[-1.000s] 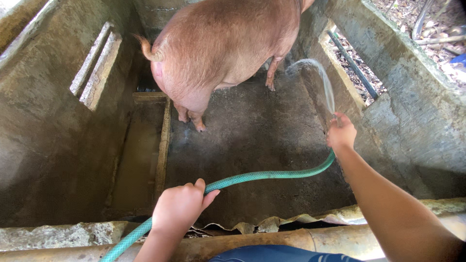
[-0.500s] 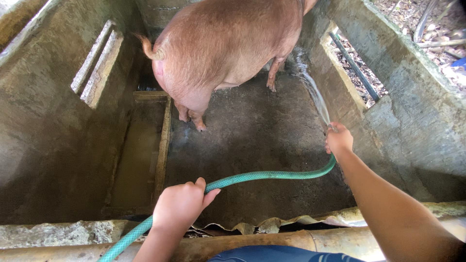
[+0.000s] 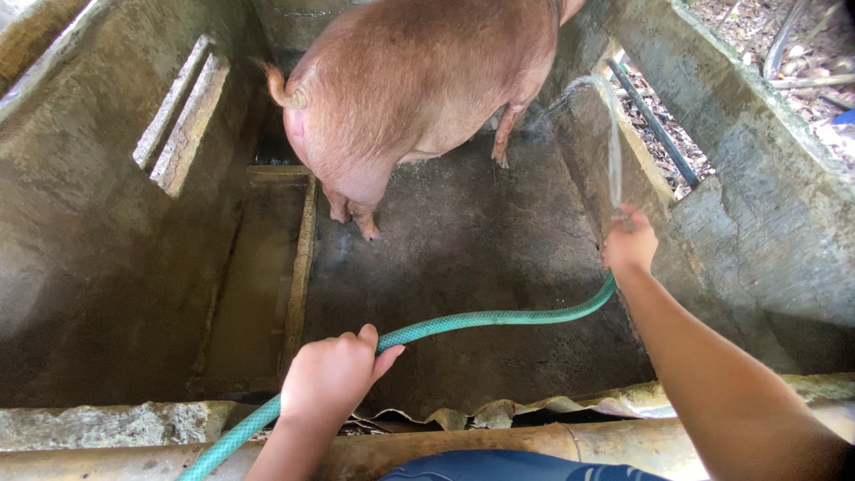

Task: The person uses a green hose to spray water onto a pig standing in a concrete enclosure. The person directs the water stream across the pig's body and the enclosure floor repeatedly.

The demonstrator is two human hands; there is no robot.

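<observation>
A green hose [image 3: 499,317] curves across the lower middle of a concrete pen. My left hand [image 3: 331,376] grips it near the front wall. My right hand [image 3: 629,242], stretched out to the right, holds the hose's end. From there a stream of water [image 3: 611,134] arcs up and over toward the pig's hind leg. The reddish-brown pig [image 3: 419,80] stands at the back of the pen, its rear and curled tail toward me.
Concrete walls [image 3: 107,258] enclose the wet floor [image 3: 472,240]. A sunken trough [image 3: 258,276] runs along the left. The right wall has an opening with a dark bar [image 3: 655,125]. A wooden pole [image 3: 463,441] and torn sheet lie along the front edge.
The water stream has swung from a low straight jet back to a high arc near the right wall. My right hand moved slightly; the pig stayed put.
</observation>
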